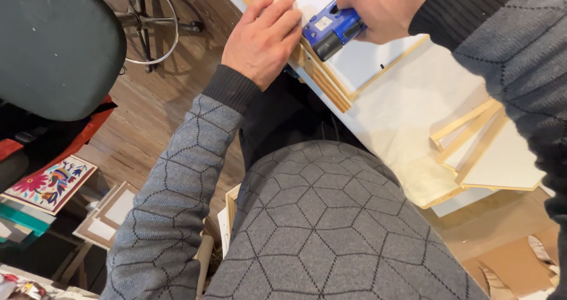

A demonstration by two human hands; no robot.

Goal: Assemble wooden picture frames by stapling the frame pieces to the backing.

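While the grey patterned sweater [319, 229] fills the near part of the head view, its left sleeve [171, 199] runs up toward the table [407, 111], where both hands are at work. Just beyond the person's lap, the white table edge carries a stack of wooden frames [325, 81], each a thin pale strip around a white panel. Resting flat on the near corner of the top frame, the left hand [263, 37] lies palm down with its fingers straight and held close together, pressing on the wood. Right beside it, touching or nearly touching its fingertips, sits a blue staple gun [331, 31] with a black nose, tilted down onto the frame's edge. Wrapped over the top of the gun, the right hand [384, 7] has its fingers curled tight around the body, so the tool is gripped firmly. To the right on the table, well apart from the hands, another group of wooden frames [478, 152] lies at an angle, partly overhanging the table edge. On the left side, a dark round chair seat [56, 46] stands over the wooden floor [153, 111], with its metal foot ring [150, 19] farther off. Lower left, a colourful embroidered picture [50, 185] lies among other leaning frames.
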